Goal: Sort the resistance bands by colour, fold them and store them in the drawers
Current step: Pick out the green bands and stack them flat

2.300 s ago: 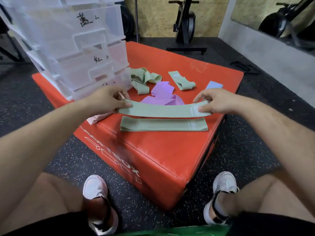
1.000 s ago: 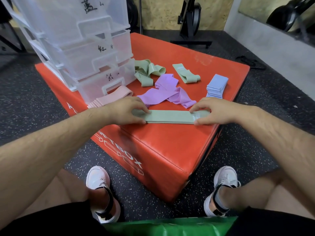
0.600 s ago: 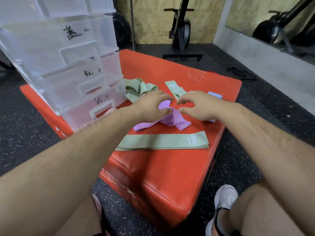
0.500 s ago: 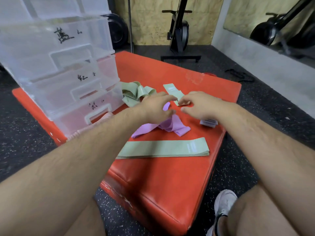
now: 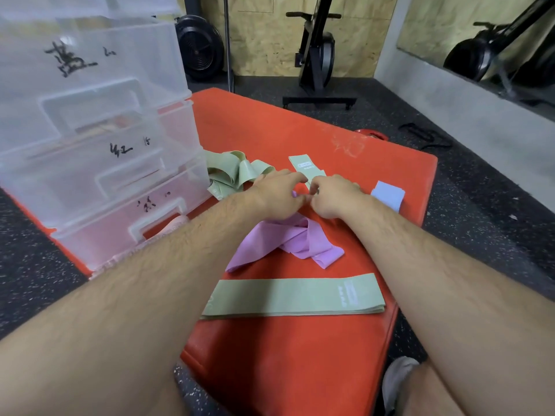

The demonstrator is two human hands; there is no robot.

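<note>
Both my hands meet over a small folded green band (image 5: 305, 165) at the back of the red plyo box (image 5: 285, 364). My right hand (image 5: 335, 197) pinches the band's near end. My left hand (image 5: 277, 193) has its fingers curled down beside that end and over the top of the purple bands (image 5: 289, 240); its grip is hidden. Two flat green bands (image 5: 294, 298) lie stacked near the front edge. A tangle of green bands (image 5: 234, 172) sits by the clear drawer unit (image 5: 90, 130). Folded blue bands (image 5: 388, 195) lie at the right edge.
Pink bands (image 5: 175, 222) lie in front of the lowest drawer (image 5: 120, 223), partly hidden by my left forearm. The drawers carry handwritten labels and are closed. A black exercise machine (image 5: 315, 61) stands on the rubber floor behind the box. My shoe (image 5: 396, 382) is at the lower right.
Both hands left the flat green bands stacked near the front edge, then reached back over the purple bands to the small folded green band.
</note>
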